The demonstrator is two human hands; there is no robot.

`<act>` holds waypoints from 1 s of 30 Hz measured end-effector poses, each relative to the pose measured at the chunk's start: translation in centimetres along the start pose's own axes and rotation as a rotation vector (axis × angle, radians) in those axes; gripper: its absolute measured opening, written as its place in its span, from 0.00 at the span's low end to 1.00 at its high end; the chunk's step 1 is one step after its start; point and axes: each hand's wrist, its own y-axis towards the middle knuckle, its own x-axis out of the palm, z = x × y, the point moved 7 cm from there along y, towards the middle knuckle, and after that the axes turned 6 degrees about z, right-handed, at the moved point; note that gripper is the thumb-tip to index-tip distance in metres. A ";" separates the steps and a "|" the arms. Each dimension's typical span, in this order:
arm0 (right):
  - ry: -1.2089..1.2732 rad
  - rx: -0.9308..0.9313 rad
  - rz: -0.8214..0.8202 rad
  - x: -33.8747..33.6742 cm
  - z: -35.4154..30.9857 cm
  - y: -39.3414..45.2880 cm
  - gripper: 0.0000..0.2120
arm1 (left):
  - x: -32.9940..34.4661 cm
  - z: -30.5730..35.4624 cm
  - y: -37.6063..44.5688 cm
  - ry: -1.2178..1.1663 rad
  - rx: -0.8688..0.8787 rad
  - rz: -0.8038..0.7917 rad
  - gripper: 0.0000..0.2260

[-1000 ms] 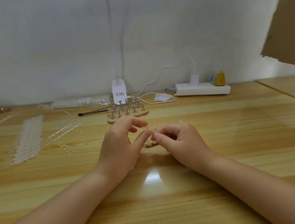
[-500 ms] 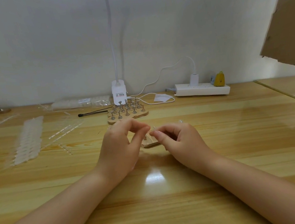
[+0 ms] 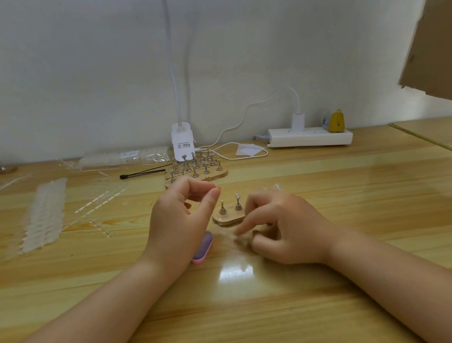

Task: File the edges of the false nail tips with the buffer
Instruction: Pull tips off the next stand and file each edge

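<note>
Buffer (image 3: pixel 203 247): purple top face with a pink underside, lying flat on the wooden table (image 3: pixel 292 319), partly hidden under the heel of the left hand (image 3: pixel 179 227). Only its far right end shows; the long axis appears to run from near-left to far-right, the rounded visible end pointing away and toward the small wooden stand (image 3: pixel 228 217). No finger grips it. Left hand is raised above the table, thumb and forefinger drawn together in a narrow pinch at the top; whether anything clear sits between the fingertips cannot be told. Right hand (image 3: pixel 284 226) lies low on the table just right of the buffer, fingers curled, forefinger stretched left and down to the table surface; that area is blurred, so what it holds, if anything, cannot be told. The small wooden stand sits between the two hands, just beyond them, with two upright metal pegs (image 3: pixel 230 206) on it. Clear nail tips (image 3: pixel 273 187) lie on the table just beyond the right hand. Further back: a larger wooden stand (image 3: pixel 195 172) crowded with metal pegs, a black-tipped stick (image 3: pixel 140 174), a white lamp base (image 3: pixel 183 143), and a white power strip (image 3: pixel 310 139). Far left: rows of clear nail tips on strips (image 3: pixel 44 217).
</note>
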 end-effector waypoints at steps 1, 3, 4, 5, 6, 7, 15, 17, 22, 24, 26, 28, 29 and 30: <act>-0.013 0.013 -0.036 0.1 0.1 0.0 0.12 | 0.0 0.0 0.0 0.002 0.004 -0.004 0.02; -0.019 0.030 -0.061 0.1 0.3 0.1 0.11 | 0.1 0.1 -0.1 0.015 0.017 -0.021 0.02; -0.016 0.036 -0.045 0.1 0.4 0.1 0.11 | 0.2 0.2 -0.2 0.031 0.032 -0.033 0.03; -0.002 0.050 -0.016 -0.1 0.5 0.1 0.10 | 0.2 0.3 -0.2 0.051 0.053 -0.044 0.04; 0.030 0.072 0.023 -0.2 0.5 0.1 0.09 | 0.3 0.5 -0.3 0.069 0.079 -0.053 0.06; 0.085 0.107 0.070 -0.4 0.7 0.2 0.09 | 0.3 0.7 -0.4 0.084 0.108 -0.058 0.07; 0.555 0.352 0.154 0.8 1.3 0.4 0.09 | 0.4 3.6 -1.2 0.289 0.440 -0.002 0.06; 0.599 0.380 0.138 1.1 1.5 0.4 0.09 | 0.4 3.8 -1.2 0.316 0.465 0.000 0.06; 0.665 0.372 0.151 1.2 1.8 0.3 0.08 | 0.6 4.1 -1.1 0.315 0.514 -0.058 0.09; 0.671 0.359 0.171 1.1 1.9 0.3 0.08 | 0.7 4.1 -1.1 0.305 0.520 -0.083 0.10; 0.642 0.363 0.191 1.0 2.1 0.3 0.07 | 0.7 4.1 -1.0 0.308 0.513 -0.087 0.08; 0.643 0.393 0.222 0.9 2.3 0.3 0.05 | 0.5 3.7 -0.6 0.320 0.458 -0.080 0.07; 0.661 0.414 0.243 0.8 2.5 0.2 0.03 | 0.4 3.4 -0.4 0.331 0.401 -0.081 0.08; 0.678 0.436 0.267 0.6 2.7 0.2 0.03 | 0.4 2.8 -0.2 0.347 0.332 -0.089 0.09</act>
